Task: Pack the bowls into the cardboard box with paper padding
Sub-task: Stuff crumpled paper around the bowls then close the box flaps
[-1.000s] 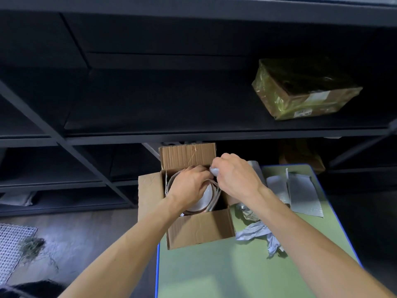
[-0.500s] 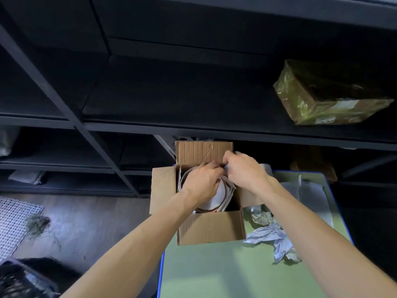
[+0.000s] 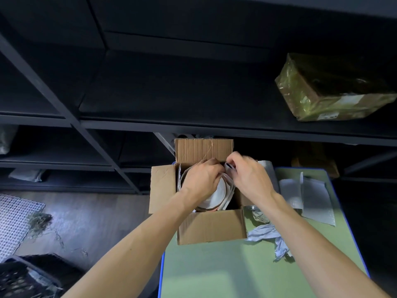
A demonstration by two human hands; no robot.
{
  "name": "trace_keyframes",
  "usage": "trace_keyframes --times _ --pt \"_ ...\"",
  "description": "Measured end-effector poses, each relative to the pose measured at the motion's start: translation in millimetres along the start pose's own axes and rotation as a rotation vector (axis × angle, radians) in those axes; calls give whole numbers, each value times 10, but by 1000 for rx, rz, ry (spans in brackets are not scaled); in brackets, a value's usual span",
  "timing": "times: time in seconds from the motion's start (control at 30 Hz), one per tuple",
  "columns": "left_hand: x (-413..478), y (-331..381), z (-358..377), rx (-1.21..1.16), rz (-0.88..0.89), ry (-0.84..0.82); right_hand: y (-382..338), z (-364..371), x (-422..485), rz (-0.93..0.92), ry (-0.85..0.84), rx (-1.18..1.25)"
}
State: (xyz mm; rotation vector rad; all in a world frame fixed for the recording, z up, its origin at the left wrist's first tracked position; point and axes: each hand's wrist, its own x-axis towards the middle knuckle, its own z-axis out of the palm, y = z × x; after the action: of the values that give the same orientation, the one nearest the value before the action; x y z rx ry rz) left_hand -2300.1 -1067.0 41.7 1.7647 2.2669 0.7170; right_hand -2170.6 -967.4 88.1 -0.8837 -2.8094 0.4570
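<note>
An open cardboard box (image 3: 211, 227) stands at the far left corner of the green table (image 3: 247, 269), all flaps spread. Inside it lies a white bowl (image 3: 216, 195) with paper padding (image 3: 228, 191) around its rim. My left hand (image 3: 200, 179) reaches into the box over the bowl, fingers curled down at the bowl's far edge; what they hold is hidden. My right hand (image 3: 250, 176) is at the box's far right corner and pinches the top edge of the paper padding next to the left fingers.
Crumpled paper (image 3: 271, 236) lies right of the box, and flat bubble-wrap sheets (image 3: 311, 198) lie farther right. Dark metal shelving (image 3: 193, 125) runs behind the table; a taped parcel (image 3: 330, 87) sits on it. A black crate (image 3: 28, 278) stands on the floor, left.
Both hands have stayed in the box; the right hand has lifted slightly and tugged the paper edge upward at the far corner. The camera has tilted a little.
</note>
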Motion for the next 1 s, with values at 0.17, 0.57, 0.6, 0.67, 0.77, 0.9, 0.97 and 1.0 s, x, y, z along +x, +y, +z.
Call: trace_keyframes --times 0.17,0.57,0.6,0.67,0.77,0.9,0.97,1.0 --pt "3 -10 -5 -14 -16 -10 99 50 -90 -50 91 -27" --pt "-3 30 -19 18 -27 -14 241 156 -182 -144 -20 -146" --pt "-5 33 -21 20 -26 -16 235 145 -181 -142 -37 -161" --pt "-6 48 -29 24 -37 -21 222 132 -175 -137 -89 -244" --pt "-12 93 -42 38 -58 -31 190 92 -159 -155 -129 -298" --pt "-22 115 -47 65 -58 -35 156 8 -124 -208 -217 -311" --pt "-22 131 -45 78 -58 -31 144 -19 -72 -219 -288 -344" --pt "-21 141 -46 79 -61 -32 128 -35 -39 -221 -322 -359"
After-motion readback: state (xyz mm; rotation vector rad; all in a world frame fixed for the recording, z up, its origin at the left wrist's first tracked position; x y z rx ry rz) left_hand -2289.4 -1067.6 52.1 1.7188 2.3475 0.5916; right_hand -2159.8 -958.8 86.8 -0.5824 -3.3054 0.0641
